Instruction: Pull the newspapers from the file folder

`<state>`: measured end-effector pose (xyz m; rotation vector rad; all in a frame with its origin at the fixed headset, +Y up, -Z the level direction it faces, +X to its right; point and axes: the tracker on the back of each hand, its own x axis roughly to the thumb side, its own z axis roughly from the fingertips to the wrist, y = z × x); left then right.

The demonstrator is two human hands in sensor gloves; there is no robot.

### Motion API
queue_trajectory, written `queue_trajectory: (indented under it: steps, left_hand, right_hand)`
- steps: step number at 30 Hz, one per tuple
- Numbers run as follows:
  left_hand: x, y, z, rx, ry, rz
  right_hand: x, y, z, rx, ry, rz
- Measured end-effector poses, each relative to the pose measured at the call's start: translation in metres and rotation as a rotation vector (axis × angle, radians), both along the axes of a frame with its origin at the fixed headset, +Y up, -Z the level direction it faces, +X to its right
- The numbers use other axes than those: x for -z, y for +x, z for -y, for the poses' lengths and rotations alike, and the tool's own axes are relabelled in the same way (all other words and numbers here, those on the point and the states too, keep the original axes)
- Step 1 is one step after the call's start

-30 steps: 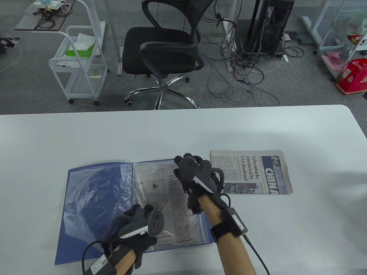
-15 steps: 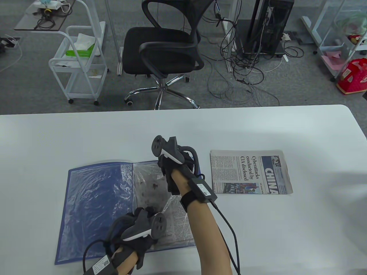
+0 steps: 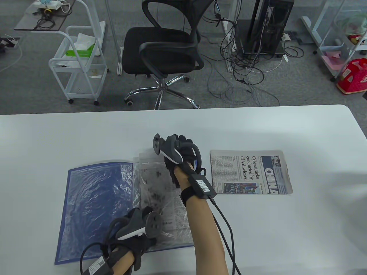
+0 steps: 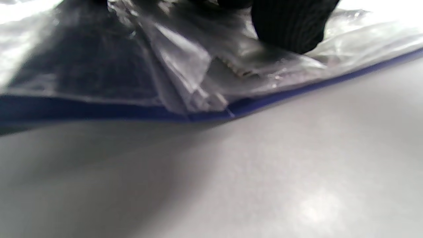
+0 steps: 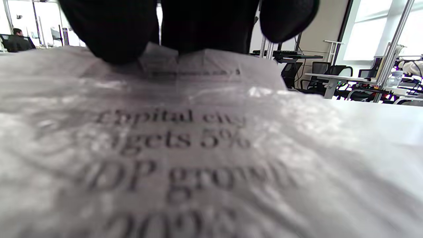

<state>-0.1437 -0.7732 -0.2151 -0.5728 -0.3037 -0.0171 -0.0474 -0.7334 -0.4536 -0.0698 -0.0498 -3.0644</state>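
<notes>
A blue file folder (image 3: 94,194) lies open on the white table, its pages clear plastic sleeves. A newspaper (image 3: 176,212) sits in the right-hand sleeve, and its far edge (image 3: 149,159) sticks out past the folder's far side. My right hand (image 3: 179,149) grips that far edge, and in the right wrist view its fingertips (image 5: 112,36) pinch the paper (image 5: 185,142) at the top. My left hand (image 3: 137,226) rests on the sleeve near the folder's front edge. In the left wrist view one fingertip (image 4: 287,29) presses on the crinkled plastic (image 4: 185,66) above the blue edge (image 4: 264,99).
A second folded newspaper (image 3: 249,172) lies flat on the table right of the folder. The table's far edge (image 3: 172,110) runs beyond it, with a black office chair (image 3: 166,51), a white cart (image 3: 77,66) and cables on the floor behind.
My right hand turned over, took hold of the newspaper's far edge and moved away from me. The paper has slid partway out of the sleeve. My left hand stayed on the sleeve.
</notes>
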Motion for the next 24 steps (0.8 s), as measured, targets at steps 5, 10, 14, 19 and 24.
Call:
queue_trajectory:
  steps: [5,10,14,19,24]
  left_hand:
    - [0.000,0.000,0.000,-0.001,-0.004,-0.001]
    - [0.000,-0.002,0.000,-0.017,-0.017,-0.007]
    - [0.000,-0.002,-0.001,-0.006,-0.013,-0.001]
    - [0.000,-0.002,0.000,-0.012,-0.014,-0.004]
    - [0.000,-0.003,0.000,-0.017,-0.029,-0.012]
  right_hand:
    - [0.006,-0.002,0.006,0.122,-0.210,-0.001]
    - [0.013,-0.004,0.005,0.170,-0.248,0.036]
    - [0.016,-0.008,-0.004,0.213,-0.149,0.068]
    - [0.018,-0.010,-0.020,0.248,-0.023,0.073]
    - [0.017,0.002,-0.044,0.339,0.180,0.149]
